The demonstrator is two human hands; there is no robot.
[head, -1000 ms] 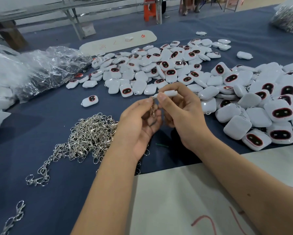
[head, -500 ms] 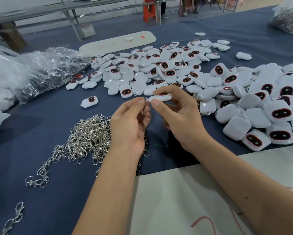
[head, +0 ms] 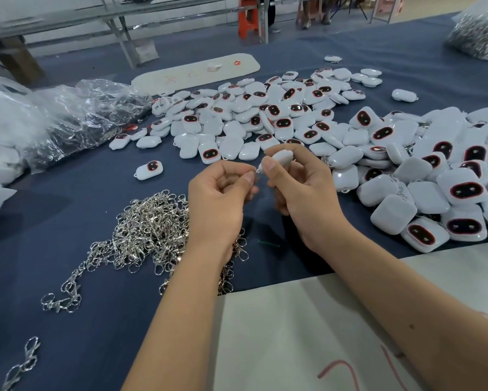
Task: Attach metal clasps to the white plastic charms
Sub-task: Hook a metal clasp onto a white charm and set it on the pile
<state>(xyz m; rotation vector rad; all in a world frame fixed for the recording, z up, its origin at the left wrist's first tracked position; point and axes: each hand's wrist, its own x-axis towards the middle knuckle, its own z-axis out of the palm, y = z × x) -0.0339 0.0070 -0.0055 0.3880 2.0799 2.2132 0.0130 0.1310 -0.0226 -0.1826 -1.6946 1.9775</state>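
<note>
I've got my right hand [head: 302, 193] wrapped round a small white rounded plastic charm [head: 279, 158], thumb pressed on its near end so the loop end points left, toward the other hand. My left hand [head: 220, 198] pinches a small silver metal clasp [head: 257, 174] between thumb and forefinger, fingers curled in tight, bringing its ring right up against the charm's end. The two meet just above the dark blue cloth-covered table [head: 67, 198], held high and close so I can see the tiny join. Whether the ring is through the loop, I can't tell; it's too small. The loose heap of silver clasps [head: 149, 230] sits just left of my left wrist, easy to reach. The big spread of white charms with dark oval faces [head: 265, 119] lies beyond and right of my hands. I judge this one's mid-attachment.
</note>
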